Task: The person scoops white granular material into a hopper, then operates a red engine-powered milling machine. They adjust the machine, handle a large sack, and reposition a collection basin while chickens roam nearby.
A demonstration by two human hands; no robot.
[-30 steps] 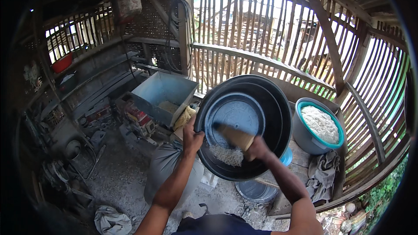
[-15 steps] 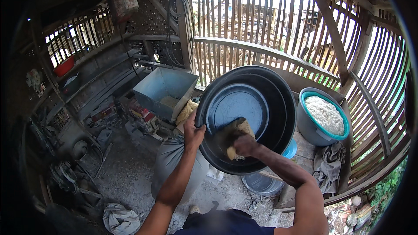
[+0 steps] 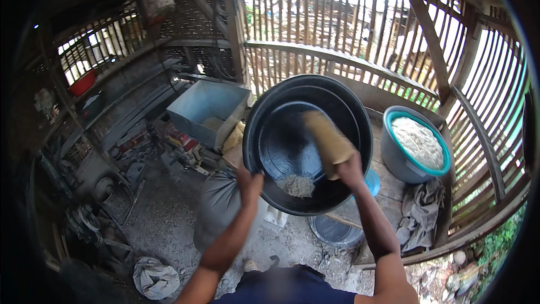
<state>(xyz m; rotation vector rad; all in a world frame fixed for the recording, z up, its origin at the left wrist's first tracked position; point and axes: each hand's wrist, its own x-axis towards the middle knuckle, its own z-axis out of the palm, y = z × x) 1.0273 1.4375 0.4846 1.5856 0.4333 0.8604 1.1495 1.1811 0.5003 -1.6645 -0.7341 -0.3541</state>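
A large round black basin (image 3: 361, 135) is tilted in front of me, its inside toward me. My left hand (image 3: 249, 184) is closed on its left rim. Inside the basin my right hand (image 3: 350, 170) grips a tan, elongated piece (image 3: 327, 138), blurred by motion; its kind cannot be made out. Pale, coarse grain or meal (image 3: 296, 186) lies gathered low on the basin's near wall. Under the basin's left side stands a full grey sack (image 3: 222, 211). Behind it, a metal hopper (image 3: 194, 107) holds a little pale grain.
To the right, a grey tub (image 3: 400, 160) with a turquoise rim is heaped with white meal; a grey cloth (image 3: 422, 214) lies before it. A dark round basin (image 3: 336, 232) sits below. Slatted walls (image 3: 315, 8) enclose the space. At lower left lies a crumpled pale sack (image 3: 156, 277).
My right hand has swung up and right with the tan piece, exposing the pale grain low in the basin. The basin has shifted slightly left and up, my left hand still on its rim.
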